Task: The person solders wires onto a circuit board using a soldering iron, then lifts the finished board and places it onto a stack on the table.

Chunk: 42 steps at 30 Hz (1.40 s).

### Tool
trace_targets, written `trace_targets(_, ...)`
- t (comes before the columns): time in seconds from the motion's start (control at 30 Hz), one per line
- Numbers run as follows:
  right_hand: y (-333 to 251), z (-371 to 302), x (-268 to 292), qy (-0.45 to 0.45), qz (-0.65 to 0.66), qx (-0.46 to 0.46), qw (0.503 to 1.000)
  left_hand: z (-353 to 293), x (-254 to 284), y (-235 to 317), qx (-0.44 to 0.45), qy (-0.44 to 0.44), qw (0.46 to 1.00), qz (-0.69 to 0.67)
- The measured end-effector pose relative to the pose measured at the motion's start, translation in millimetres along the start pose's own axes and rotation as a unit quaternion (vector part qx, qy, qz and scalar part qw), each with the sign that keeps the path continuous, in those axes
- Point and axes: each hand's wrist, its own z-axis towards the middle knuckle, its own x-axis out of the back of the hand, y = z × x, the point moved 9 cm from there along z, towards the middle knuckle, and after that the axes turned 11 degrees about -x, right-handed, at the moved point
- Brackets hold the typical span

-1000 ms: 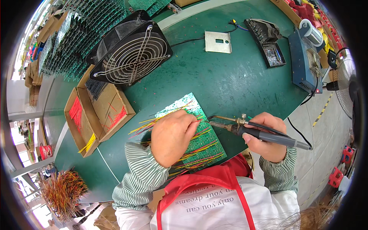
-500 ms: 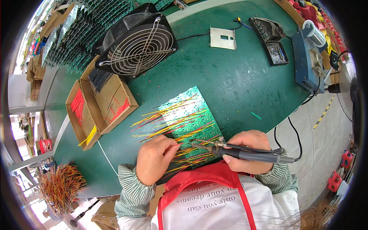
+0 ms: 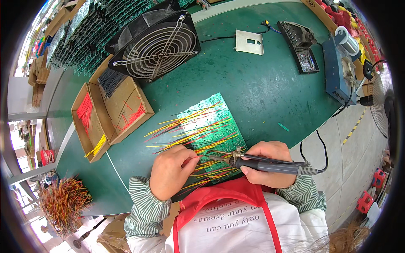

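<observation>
Green-striped sleeves lead to both hands, which meet over the near edge of a green printed circuit board (image 3: 206, 120) lying flat on the dark green desk (image 3: 253, 92). The right hand (image 3: 270, 162) is wrapped tight round the grey handle of a soldering iron (image 3: 270, 165), whose metal tip points leftward and rests on the board among the wires. The left hand (image 3: 171, 170) is curled, its thumb and forefinger pinched together at the board's near left corner, just beside the iron's tip; what it pinches is too fine to make out. Thin yellow, red and dark wires (image 3: 185, 133) stick out of the board and fan past its left edge. A black cable (image 3: 318, 149) runs from the iron's handle off the desk edge to the right of the board.

Left of the board sit two shallow open cardboard trays (image 3: 114, 109) holding bunches of red, yellow and black wire lengths. Beyond the board stands a black fan with a round wire grille (image 3: 156, 44), tilted up. Farther back and left of the fan, rows of green boards (image 3: 84, 33) are stacked upright. To the right beyond the board lie a small grey metal plate (image 3: 249, 42), a black stand with a tray (image 3: 301, 46) and a blue box-shaped unit (image 3: 337, 71). Far left of the board, below desk level, is a bristling bundle of orange and brown wires (image 3: 63, 202).
</observation>
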Motion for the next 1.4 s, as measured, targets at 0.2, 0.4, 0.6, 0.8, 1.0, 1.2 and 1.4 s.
trace_targets(0.2, -5.3, -0.8, 8.8, 0.014, -0.004, 0.023, 1.000, -1.4, 1.2, -0.4, 0.008, -0.003, 1.000, 0.002)
trace_targets(0.4, -3.4, -7.7, 19.4, 0.020, -0.026, 0.018, 0.999, 4.7, 29.7, 32.4, -0.047, 0.103, 0.989, 0.096)
trace_targets(0.6, -1.5, -9.5, 24.4, 0.042, -0.034, 0.015, 0.998, 17.7, -5.0, 23.4, -0.052, 0.018, 0.997, 0.047)
trace_targets(0.8, 5.3, -8.0, 21.9, 0.039, -0.023, 0.010, 0.999, 20.1, -8.4, 20.3, -0.041, 0.009, 0.998, 0.036)
trace_targets(1.0, 4.2, -8.1, 23.9, 0.038, -0.021, 0.014, 0.999, 20.5, -9.4, 19.9, -0.037, -0.001, 0.998, 0.041)
trace_targets(1.2, 1.1, -12.0, 35.0, 0.046, -0.034, -0.013, 0.998, 17.5, 8.7, 35.0, -0.067, 0.064, 0.991, 0.097)
trace_targets(1.4, 6.0, -19.7, 46.3, 0.061, -0.056, -0.031, 0.996, 31.4, -5.5, 50.5, -0.099, 0.032, 0.993, 0.064)
